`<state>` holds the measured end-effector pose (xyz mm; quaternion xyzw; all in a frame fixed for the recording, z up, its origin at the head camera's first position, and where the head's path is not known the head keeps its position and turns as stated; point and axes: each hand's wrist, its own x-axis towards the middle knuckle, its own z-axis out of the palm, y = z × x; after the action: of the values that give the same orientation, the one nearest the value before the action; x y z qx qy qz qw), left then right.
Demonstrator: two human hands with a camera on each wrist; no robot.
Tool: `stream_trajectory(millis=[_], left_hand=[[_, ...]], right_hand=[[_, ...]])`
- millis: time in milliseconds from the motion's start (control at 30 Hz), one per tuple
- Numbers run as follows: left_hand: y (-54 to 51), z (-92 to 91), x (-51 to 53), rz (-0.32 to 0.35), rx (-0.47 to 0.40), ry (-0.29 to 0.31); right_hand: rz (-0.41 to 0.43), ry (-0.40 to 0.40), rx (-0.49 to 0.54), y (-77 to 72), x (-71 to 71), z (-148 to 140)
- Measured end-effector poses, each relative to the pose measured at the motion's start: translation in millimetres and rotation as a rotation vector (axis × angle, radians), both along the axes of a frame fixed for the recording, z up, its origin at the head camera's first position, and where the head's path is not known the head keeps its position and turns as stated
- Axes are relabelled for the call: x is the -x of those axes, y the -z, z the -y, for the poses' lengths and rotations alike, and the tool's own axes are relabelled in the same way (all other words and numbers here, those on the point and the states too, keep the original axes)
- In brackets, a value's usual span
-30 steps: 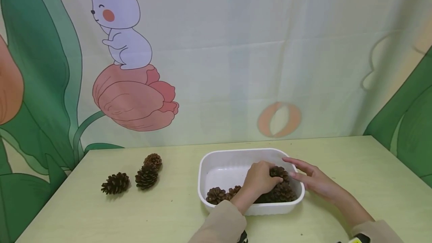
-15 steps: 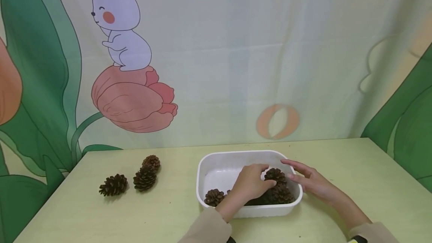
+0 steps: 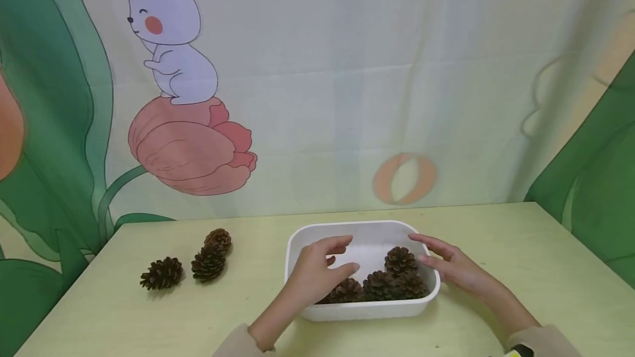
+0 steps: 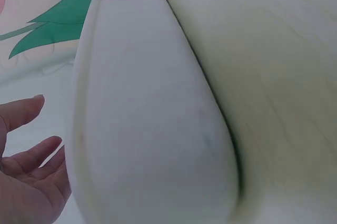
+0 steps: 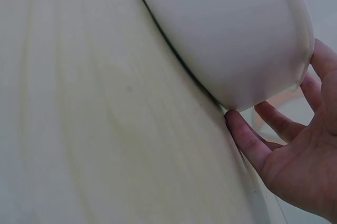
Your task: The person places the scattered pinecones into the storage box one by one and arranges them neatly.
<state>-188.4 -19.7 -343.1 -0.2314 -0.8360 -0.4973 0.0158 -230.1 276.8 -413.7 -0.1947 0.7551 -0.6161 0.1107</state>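
Note:
My left hand (image 3: 315, 274) hangs over the left half of a white plastic basin (image 3: 362, 310), thumb and fingers apart and nothing between them. In the left wrist view that hand (image 4: 31, 182) shows beyond the basin's wall (image 4: 152, 108). Inside lie several brown pine cones (image 3: 399, 260), bunched along the near side and right end. My right hand (image 3: 458, 271) holds the basin's right end. Its thumb and a finger reach over the rim, while other fingers touch the outer wall, as the right wrist view shows (image 5: 310, 145).
Three pine cones lie on the table at the left: one apart (image 3: 162, 273), and a dark one (image 3: 208, 263) touching a browner one (image 3: 218, 240). A cloth printed with a rabbit (image 3: 183, 70) hangs behind the pale table (image 3: 149, 324).
My left hand has let go of a pine cone at the basin's right end and moved left, fingers spread. The right hand stays at the basin's rim.

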Motion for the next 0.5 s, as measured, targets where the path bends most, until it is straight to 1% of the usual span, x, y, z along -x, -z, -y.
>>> stream_trajectory(millis=[100, 233, 367, 433, 500], left_hand=[[0.5, 18.0, -3.0, -0.010, -0.031, -0.026], [2.0, 38.7, -7.2, -0.015, -0.073, -0.081], [3.8, 56.5, -10.8, -0.015, -0.096, -0.174], [4.9, 64.7, -11.4, -0.012, -0.088, -0.224], [6.0, 72.7, -12.2, -0.011, -0.074, -0.260]], right_hand=[[0.008, 0.006, -0.001, -0.6, 0.4, 1], [-0.005, 0.007, -0.004, -1.6, -0.2, 1], [-0.003, 0.002, 0.004, -1.9, -0.9, 1], [-0.004, -0.002, 0.007, -1.9, -1.2, 1], [-0.005, -0.005, 0.007, -1.6, -1.2, 1]])
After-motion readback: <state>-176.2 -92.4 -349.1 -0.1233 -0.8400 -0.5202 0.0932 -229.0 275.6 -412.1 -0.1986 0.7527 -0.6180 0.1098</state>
